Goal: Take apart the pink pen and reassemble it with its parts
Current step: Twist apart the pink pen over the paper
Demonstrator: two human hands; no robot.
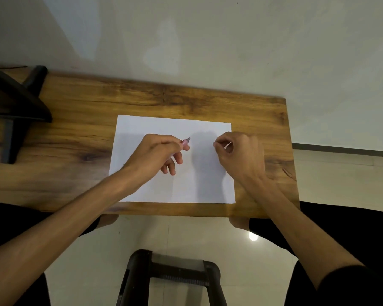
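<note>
Holding the pink pen (185, 142) pinched in your left hand (158, 154) above the white paper (175, 191), your right hand (239, 155) pinches a thin pale part (228, 145), seemingly the refill; you look mid-reassembly; next, line that part up with the barrel's open end.

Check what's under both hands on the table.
A white paper sheet on the wooden table lies below both hands. Left hand grips the pink pen; anything beneath the palms is hidden.

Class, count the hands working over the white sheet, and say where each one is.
2. The left hand is over the middle of the white sheet, gripping the pink pen. The right hand is over its right edge, pinching a small thin part.
</note>
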